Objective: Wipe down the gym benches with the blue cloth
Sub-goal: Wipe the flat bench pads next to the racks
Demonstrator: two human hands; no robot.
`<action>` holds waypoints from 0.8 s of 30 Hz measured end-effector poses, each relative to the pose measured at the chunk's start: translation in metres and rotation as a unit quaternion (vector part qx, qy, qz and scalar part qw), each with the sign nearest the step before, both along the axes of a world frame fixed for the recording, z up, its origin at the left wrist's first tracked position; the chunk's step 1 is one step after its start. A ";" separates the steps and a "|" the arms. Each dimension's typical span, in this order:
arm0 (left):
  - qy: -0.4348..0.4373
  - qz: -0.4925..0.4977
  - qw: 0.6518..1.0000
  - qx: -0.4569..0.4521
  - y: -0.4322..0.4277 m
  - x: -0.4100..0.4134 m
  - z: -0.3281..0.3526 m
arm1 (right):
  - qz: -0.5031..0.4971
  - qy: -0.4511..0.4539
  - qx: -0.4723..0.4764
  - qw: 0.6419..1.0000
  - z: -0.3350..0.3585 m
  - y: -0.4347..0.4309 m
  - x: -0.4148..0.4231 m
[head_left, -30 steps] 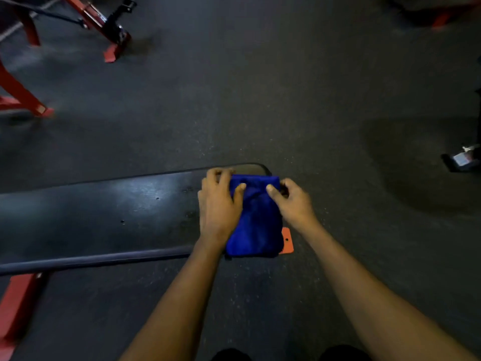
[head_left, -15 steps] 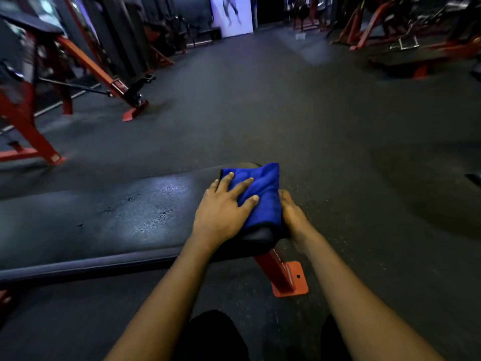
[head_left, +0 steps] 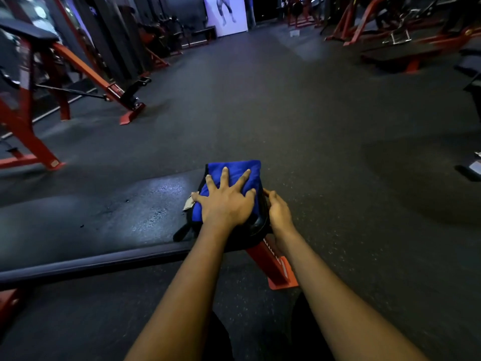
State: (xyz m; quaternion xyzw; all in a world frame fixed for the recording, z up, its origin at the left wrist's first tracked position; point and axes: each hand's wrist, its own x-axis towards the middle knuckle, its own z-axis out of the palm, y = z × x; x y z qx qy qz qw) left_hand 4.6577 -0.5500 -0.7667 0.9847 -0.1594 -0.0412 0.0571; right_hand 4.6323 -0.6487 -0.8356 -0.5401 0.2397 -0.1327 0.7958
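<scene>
No legible text. The red leg (head_left: pixel 268 264) of the bench (head_left: pixel 104 217), below the blue cloth (head_left: pixel 234 170), carries white lettering (head_left: pixel 271 250), too blurred to read

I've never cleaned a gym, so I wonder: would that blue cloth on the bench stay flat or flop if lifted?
Probably floppy: the blue cloth lies folded and drapes over the bench end. Likely light, being soft fabric. It may slide on the shiny pad; the left hand presses flat on it.

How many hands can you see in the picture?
2. The left hand presses flat on the blue cloth atop the bench; the right hand rests against the bench's end, just right of the cloth, partly hidden.
</scene>
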 end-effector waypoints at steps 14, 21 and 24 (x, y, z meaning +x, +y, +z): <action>0.021 -0.011 1.000 0.006 -0.004 -0.007 0.003 | -0.040 0.016 -0.119 0.992 -0.003 -0.015 -0.039; -0.059 -0.018 0.998 -0.007 0.016 -0.046 -0.015 | -0.060 0.033 -0.152 0.986 -0.001 -0.008 -0.047; -0.005 -0.020 1.000 0.009 -0.002 -0.017 -0.004 | -0.057 0.034 -0.150 0.986 0.005 -0.007 -0.050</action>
